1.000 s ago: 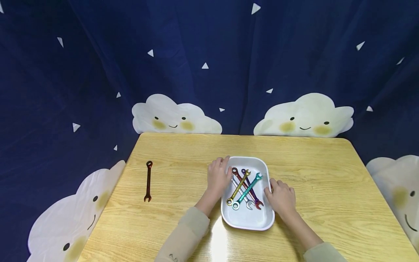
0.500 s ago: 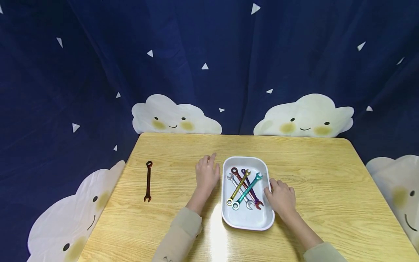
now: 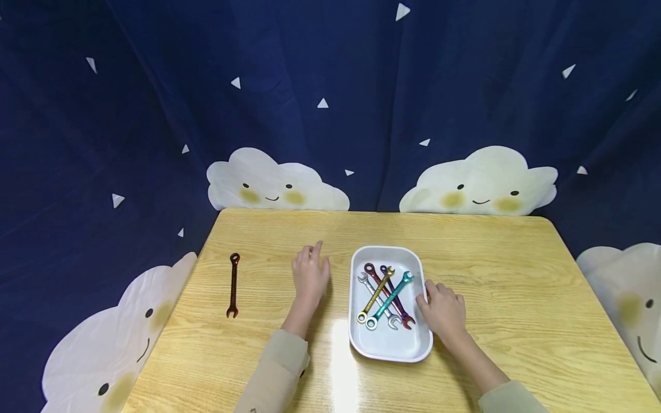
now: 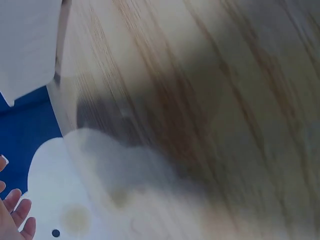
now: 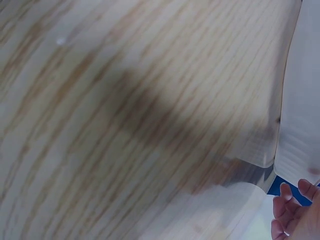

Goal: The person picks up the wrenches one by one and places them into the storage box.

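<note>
A white plastic tray (image 3: 391, 351) stands on the table with several combination wrenches lying crossed inside. Among them are a teal wrench (image 3: 389, 300), a yellow wrench (image 3: 376, 295), a silver wrench (image 3: 380, 300), a red wrench (image 3: 379, 281) and a purple wrench (image 3: 405, 315). My right hand (image 3: 445, 310) holds the tray's right side, thumb over the rim. My left hand (image 3: 310, 276) is over the table left of the tray, fingers loosely extended and holding nothing. Farther left lies a dark red-brown wrench (image 3: 234, 285), its open end toward me.
The wooden table (image 3: 516, 298) has a far edge against a dark blue curtain (image 3: 289, 69) printed with clouds and triangles. In both wrist views the tray's white outer wall (image 4: 30, 45) shows at one side.
My left hand has let go of the tray's left side and moved left, toward the dark red-brown wrench. My right hand and the tray have stayed in place.
</note>
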`<state>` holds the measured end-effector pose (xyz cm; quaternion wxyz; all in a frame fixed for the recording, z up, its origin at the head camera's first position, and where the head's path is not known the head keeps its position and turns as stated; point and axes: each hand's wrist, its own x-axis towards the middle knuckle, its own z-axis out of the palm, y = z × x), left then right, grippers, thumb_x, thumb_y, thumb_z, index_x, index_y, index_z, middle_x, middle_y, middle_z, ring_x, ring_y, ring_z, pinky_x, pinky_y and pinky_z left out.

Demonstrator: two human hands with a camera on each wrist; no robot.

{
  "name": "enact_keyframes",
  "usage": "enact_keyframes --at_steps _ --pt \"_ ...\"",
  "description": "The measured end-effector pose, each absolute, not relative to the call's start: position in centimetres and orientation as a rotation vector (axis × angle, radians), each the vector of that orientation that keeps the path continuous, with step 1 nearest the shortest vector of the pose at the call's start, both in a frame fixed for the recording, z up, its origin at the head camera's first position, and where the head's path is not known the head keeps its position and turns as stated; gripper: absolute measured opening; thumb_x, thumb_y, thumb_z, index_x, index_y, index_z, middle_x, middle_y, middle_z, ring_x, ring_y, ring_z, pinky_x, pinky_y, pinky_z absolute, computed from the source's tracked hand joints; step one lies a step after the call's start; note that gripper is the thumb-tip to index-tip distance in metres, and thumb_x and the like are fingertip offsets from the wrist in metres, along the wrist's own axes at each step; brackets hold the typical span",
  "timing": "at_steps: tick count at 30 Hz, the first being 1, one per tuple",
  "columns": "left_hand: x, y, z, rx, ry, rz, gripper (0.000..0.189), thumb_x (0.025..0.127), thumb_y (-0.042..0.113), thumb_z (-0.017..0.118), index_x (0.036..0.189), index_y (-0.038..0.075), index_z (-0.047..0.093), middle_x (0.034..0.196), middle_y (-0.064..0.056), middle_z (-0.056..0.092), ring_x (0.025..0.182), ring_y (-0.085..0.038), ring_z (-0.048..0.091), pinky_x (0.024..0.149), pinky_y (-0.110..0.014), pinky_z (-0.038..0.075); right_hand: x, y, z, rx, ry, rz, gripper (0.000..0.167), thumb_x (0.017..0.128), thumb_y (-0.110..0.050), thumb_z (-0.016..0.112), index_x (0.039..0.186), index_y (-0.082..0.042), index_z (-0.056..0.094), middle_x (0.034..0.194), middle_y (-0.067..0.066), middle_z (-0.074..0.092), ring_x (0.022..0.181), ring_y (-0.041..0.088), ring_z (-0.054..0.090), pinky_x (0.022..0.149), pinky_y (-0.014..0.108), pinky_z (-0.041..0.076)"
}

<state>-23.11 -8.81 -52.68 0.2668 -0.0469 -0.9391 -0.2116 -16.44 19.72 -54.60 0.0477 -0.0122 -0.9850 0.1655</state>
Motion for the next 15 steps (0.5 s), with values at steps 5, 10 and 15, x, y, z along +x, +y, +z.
enact_keyframes --at_steps 5,10,15 --pt "-23.3 -9.9 -52.8 -0.082 -2.524 -0.588 0.039 0.081 0.015 0.064 0.118 0.006 0.058 0.100 -0.015 0.060 0.086 -0.027 0.057 0.080 -0.042 0.044 -16.5 19.8 -54.5 -0.038 -3.012 0.504 0.042 0.087 -0.031 0.049 0.118 -0.003 0.053 0.101 0.022 0.058 0.093 0.040 0.053 0.076 0.051 0.034" --pt "-23.4 -11.1 -53.0 -0.011 -2.515 -0.644 0.038 0.081 0.014 0.063 0.118 0.005 0.058 0.102 -0.017 0.059 0.090 -0.030 0.057 0.081 -0.044 0.042 -16.6 19.8 -54.5 -0.039 -3.011 0.498 0.041 0.087 -0.031 0.049 0.117 -0.003 0.053 0.100 0.021 0.058 0.092 0.039 0.053 0.076 0.051 0.035" --pt "-23.5 -12.2 -53.1 0.067 -2.524 -0.704 0.040 0.083 0.015 0.062 0.121 0.005 0.056 0.106 -0.018 0.058 0.095 -0.032 0.055 0.086 -0.046 0.039 -16.6 19.8 -54.6 -0.039 -3.010 0.493 0.041 0.087 -0.031 0.049 0.116 -0.004 0.054 0.099 0.021 0.058 0.092 0.039 0.054 0.076 0.050 0.035"
